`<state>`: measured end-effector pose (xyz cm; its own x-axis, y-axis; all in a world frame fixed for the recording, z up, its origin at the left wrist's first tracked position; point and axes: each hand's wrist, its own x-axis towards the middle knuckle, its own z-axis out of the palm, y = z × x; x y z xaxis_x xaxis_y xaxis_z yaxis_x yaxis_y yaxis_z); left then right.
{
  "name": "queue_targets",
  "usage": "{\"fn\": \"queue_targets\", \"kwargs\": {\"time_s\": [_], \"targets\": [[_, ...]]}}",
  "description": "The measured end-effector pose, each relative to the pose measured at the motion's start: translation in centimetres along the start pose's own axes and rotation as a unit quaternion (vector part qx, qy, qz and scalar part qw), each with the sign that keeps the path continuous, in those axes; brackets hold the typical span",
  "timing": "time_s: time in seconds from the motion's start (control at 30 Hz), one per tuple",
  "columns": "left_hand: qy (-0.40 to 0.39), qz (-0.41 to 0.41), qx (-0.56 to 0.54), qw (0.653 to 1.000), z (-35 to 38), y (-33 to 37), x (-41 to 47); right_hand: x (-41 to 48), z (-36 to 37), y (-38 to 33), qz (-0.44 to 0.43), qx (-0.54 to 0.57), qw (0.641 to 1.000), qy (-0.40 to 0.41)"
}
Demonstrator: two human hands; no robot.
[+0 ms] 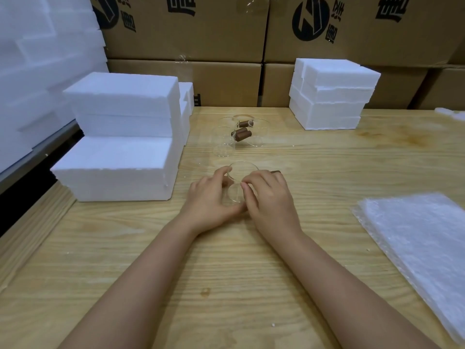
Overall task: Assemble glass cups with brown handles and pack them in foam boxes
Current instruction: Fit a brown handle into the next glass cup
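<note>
A clear glass cup (239, 182) lies on the wooden table (226, 285) between my two hands. My left hand (211, 197) curls round its left side, fingertips at the rim. My right hand (266, 195) grips its right side, thumb and forefinger pinching the glass wall. A brown handle (275, 172) sticks out just behind my right fingers. Further back lie more glass cups (226, 139) with two brown handles (242, 134) among them.
Stacked white foam boxes (120, 137) stand at the left, a smaller stack (332, 94) at the back right. Bubble-wrap sheets (422, 248) lie at the right edge. Cardboard cartons (226, 34) line the back wall. More foam (37, 59) towers at the far left.
</note>
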<state>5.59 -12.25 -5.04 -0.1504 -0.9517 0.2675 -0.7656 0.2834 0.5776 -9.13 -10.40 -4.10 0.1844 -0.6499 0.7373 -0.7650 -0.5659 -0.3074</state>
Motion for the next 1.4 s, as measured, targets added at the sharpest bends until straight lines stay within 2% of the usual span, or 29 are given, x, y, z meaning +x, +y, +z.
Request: {"fn": "queue_targets", "kwargs": {"time_s": [0.07, 0.13, 0.2, 0.27, 0.33, 0.4, 0.47, 0.6, 0.73, 0.93, 1.1, 1.3, 1.4], "targets": [[0.028, -0.013, 0.000, 1.000, 0.5, 0.4, 0.1, 0.1, -0.1, 0.3, -0.023, 0.029, 0.999, 0.009], [0.049, -0.021, -0.002, 0.999, 0.5, 0.4, 0.2, 0.2, -0.1, 0.4, -0.009, 0.085, 0.996, 0.026], [0.057, -0.027, -0.020, 0.998, 0.3, 0.3, 0.3, 0.5, -0.1, 0.6, 0.073, 0.147, 0.985, 0.047], [0.055, -0.027, -0.034, 0.998, 0.2, 0.2, 0.3, 1.0, 0.0, 1.3, 0.190, 0.147, 0.969, 0.054], [0.051, -0.025, -0.058, 0.997, 0.1, 0.2, 0.2, 1.5, 0.2, 2.6, 0.296, 0.154, 0.943, 0.008], [0.053, -0.024, -0.093, 0.994, -0.1, 0.3, 0.2, 1.7, 0.5, 3.6, 0.345, 0.213, 0.914, -0.020], [0.059, -0.020, -0.124, 0.990, -0.2, 0.3, 0.2, 1.8, 0.7, 3.8, 0.350, 0.248, 0.903, -0.024], [0.091, -0.003, -0.128, 0.988, -0.1, 0.5, 0.0, 1.7, 1.0, 3.5, 0.314, 0.309, 0.897, 0.018], [0.109, 0.027, -0.084, 0.990, -0.1, 0.4, -0.2, 1.4, 1.0, 2.9, 0.272, 0.317, 0.908, 0.034], [0.102, 0.062, -0.073, 0.990, -0.1, 0.3, -0.2, 1.4, 0.8, 2.3, 0.281, 0.298, 0.911, 0.054], [0.091, 0.086, -0.083, 0.989, -0.1, 0.3, -0.3, 1.4, 0.6, 1.1, 0.330, 0.337, 0.879, 0.074], [0.099, 0.116, -0.061, 0.986, 0.0, 0.6, -0.5, 1.5, 0.8, -0.1, 0.397, 0.303, 0.866, 0.041], [0.115, 0.109, -0.042, 0.986, -0.2, 0.8, -0.6, 1.7, 0.9, -0.9, 0.396, 0.289, 0.871, 0.017]]}}
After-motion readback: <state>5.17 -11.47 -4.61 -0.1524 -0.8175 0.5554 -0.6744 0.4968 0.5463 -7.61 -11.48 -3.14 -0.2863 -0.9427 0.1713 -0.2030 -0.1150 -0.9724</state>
